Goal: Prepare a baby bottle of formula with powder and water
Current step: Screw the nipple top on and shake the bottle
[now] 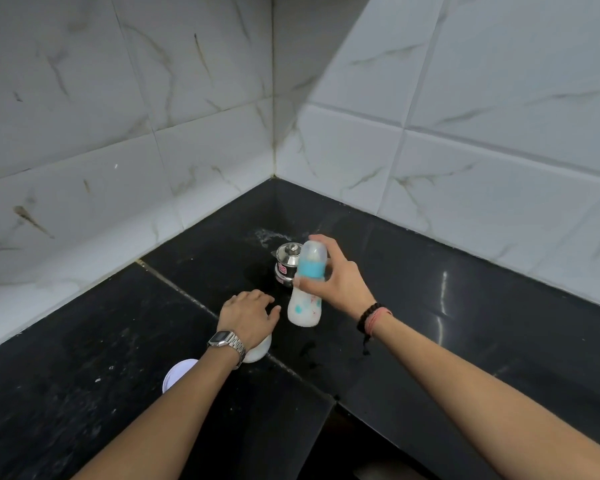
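The right hand [340, 275] grasped a milky-white plastic baby bottle with a turquoise collar and clear cap [307, 289], fingers curled round its upper part, its base at or just above the black stone counter [465, 306]. Just behind that grip stood a small lidded steel pot [286, 263]. The left hand [248, 315], fingers relaxed, rested over a white round container [258, 351]; a white lid [179, 374] lay nearer the person.

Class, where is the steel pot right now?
In the head view, the steel pot stands on the black counter near the tiled corner, just behind the baby bottle.
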